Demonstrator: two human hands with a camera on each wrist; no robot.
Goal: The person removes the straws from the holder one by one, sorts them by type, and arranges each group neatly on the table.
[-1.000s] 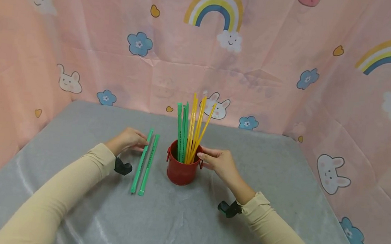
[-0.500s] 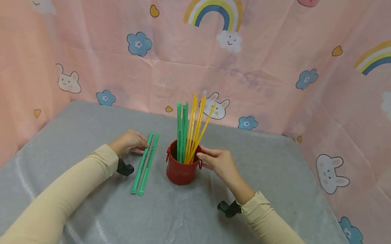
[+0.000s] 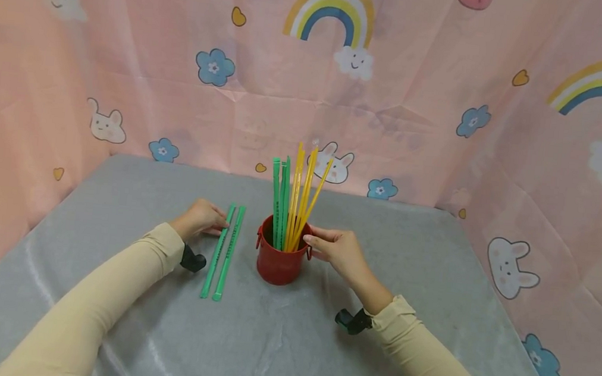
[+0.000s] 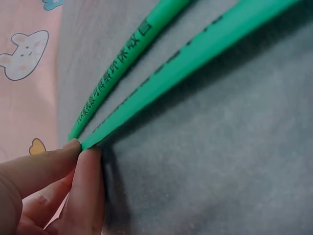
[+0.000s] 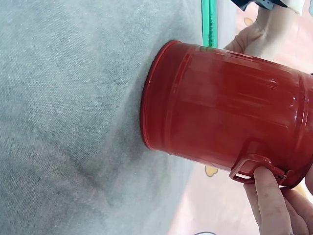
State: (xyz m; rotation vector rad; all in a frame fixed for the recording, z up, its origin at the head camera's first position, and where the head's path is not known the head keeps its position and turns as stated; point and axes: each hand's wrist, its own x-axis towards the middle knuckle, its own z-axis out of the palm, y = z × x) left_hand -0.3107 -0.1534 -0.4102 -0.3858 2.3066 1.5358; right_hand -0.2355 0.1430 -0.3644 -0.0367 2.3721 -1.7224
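Note:
Near the middle of the grey table, my left hand [image 3: 198,218] pinches a green paper-wrapped straw [image 3: 217,255] close to its far end. Thumb and fingertip meet on that straw [image 4: 166,76] in the left wrist view. Just right of it lies a second green wrapped straw [image 3: 229,256], roughly parallel and untouched. A small red metal bucket [image 3: 279,268] stands upright on the cloth, holding several green wrapped straws [image 3: 276,189] and several thin yellow straws [image 3: 310,183]. With thumb and fingers, my right hand [image 3: 341,252] grips its right rim, by the looped handle [image 5: 259,164].
A grey cloth [image 3: 265,352] covers the table. Pink printed curtains [image 3: 424,73] enclose it at the back and both sides. A black wrist camera [image 3: 192,259] sits under the left wrist, another black camera [image 3: 352,322] under the right.
My left hand has moved slightly right and toward me; the far end of its straw has come a little nearer. The right hand and the bucket have stayed put.

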